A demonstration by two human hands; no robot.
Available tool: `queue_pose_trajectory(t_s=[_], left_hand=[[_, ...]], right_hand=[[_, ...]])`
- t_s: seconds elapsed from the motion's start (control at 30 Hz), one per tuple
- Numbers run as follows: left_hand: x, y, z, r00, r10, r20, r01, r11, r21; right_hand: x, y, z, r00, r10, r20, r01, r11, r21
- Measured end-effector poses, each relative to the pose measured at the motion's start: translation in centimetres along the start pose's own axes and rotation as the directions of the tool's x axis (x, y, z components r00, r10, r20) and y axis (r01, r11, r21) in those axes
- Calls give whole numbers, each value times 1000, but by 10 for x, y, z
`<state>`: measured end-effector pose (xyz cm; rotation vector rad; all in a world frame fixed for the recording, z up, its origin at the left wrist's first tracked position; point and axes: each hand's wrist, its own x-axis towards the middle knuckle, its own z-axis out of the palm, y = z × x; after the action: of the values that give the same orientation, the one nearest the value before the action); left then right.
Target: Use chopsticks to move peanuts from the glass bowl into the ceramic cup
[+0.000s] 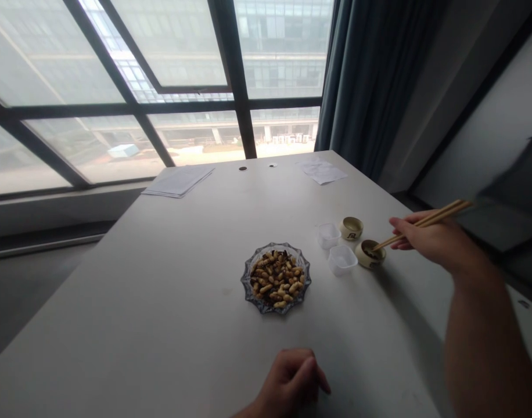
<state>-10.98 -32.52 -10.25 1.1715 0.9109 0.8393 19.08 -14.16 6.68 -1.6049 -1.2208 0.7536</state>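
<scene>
My right hand (423, 235) is closed around a pair of wooden chopsticks (438, 216). Their tips reach down into a small beige ceramic bowl (370, 261), where some dark bits lie; whether the tips pinch anything is too small to tell. Just behind stands a matching beige bowl (351, 229) with a dark character on its side. My left hand (296, 374) rests loosely curled on the table near the front, with nothing visible in it. Beyond it, a scalloped glass dish (254, 299) holds many peanuts (277, 276) mixed with dark pieces.
Two clear plastic containers (342, 259) stand between the glass dish and the ceramic bowls. Paper sheets (179, 181) lie at the far left of the white table (170, 290), and a crumpled sheet (322, 171) lies far right. Windows and a dark curtain (370, 81) are behind.
</scene>
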Motion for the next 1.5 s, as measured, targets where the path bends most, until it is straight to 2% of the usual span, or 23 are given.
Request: queue_pose_trajectory(t_s=[0.1, 0.3, 0.47, 0.53, 0.63, 0.77, 0.9, 0.97, 1.03, 1.13, 1.27, 1.4, 1.5], left_hand=[[0, 1, 0, 1000, -12, 6, 12, 1000, -6], [0, 4, 1, 1000, -6, -1, 6, 1000, 14], [-1, 3, 1, 1000, 9, 4, -9, 1000, 14], [-1, 3, 0, 1000, 10, -2, -10, 1000, 15], [0, 3, 0, 1000, 6, 3, -6, 1000, -2], [1, 2, -1, 1000, 25, 7, -25, 1000, 7], [1, 0, 0, 1000, 22, 6, -21, 1000, -10], [0, 0, 0, 1000, 6, 5, -6, 1000, -20], [-1, -1, 1, 1000, -9, 5, 9, 1000, -26], [0, -2, 1, 1000, -11, 7, 11, 999, -38], [1, -1, 2, 1000, -30, 9, 30, 999, -26], [2, 3, 3, 1000, -17, 10, 17, 1000, -2], [2, 4, 3, 1000, 14, 13, -14, 1000, 10]], right_hand=[[8, 7, 2, 997, 71, 16, -69, 992, -107], [16, 16, 1, 997, 82, 3, -80, 983, -168], [14, 16, 18, 992, 90, 88, -64, 964, -258], [15, 16, 26, 993, 56, 106, -28, 968, -251], [17, 17, 29, 999, -20, 26, 25, 978, -208], [16, 12, 21, 998, -53, -39, 45, 983, -179], [0, -8, 17, 992, -87, -94, 66, 977, -203], [-14, -21, 24, 991, -126, -53, 117, 983, -140], [-30, -31, 38, 983, -174, 67, 177, 983, -51], [-53, -38, 67, 925, -227, 303, 215, 974, 73], [-72, -35, 101, 777, -297, 554, 302, 950, 86], [-78, -26, 119, 677, -344, 651, 382, 920, 88], [-77, -20, 126, 645, -358, 675, 417, 905, 81]])
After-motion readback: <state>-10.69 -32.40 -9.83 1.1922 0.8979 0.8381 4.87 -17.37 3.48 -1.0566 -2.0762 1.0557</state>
